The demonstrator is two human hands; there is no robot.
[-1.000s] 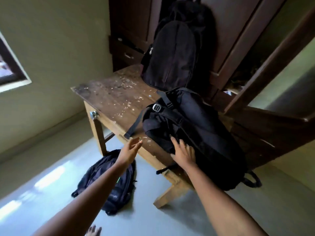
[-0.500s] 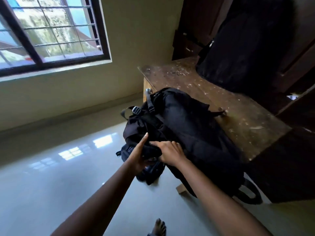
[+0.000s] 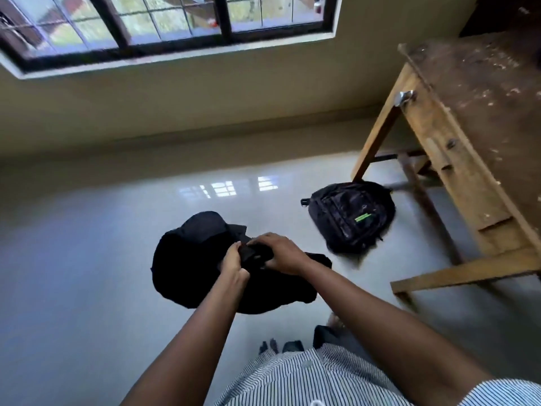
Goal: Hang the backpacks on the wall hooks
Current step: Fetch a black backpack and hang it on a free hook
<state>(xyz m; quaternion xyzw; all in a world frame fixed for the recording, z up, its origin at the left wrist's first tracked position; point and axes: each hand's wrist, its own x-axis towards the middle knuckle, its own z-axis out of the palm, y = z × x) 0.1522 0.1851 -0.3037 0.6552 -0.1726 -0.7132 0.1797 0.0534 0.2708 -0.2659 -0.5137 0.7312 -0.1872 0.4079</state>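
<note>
Black backpack (image 3: pixel 187 259) held up over the floor (image 3: pixel 73 273), out in front of the striped shirt (image 3: pixel 307 376). Left grip (image 3: pixel 232 260) and right grip (image 3: pixel 282 253) close together, both curled tight on a dark fold at its top. Second backpack (image 3: pixel 351 218), green label, lies on the floor beside the wooden counter (image 3: pixel 468 136) leg, apart from the held one. Window (image 3: pixel 175 19) on the wall beyond

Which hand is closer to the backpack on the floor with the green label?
The right hand. It grips the top of the black backpack on the side toward the green-label backpack, not touching it. The left hand grips beside it, farther off.
</note>
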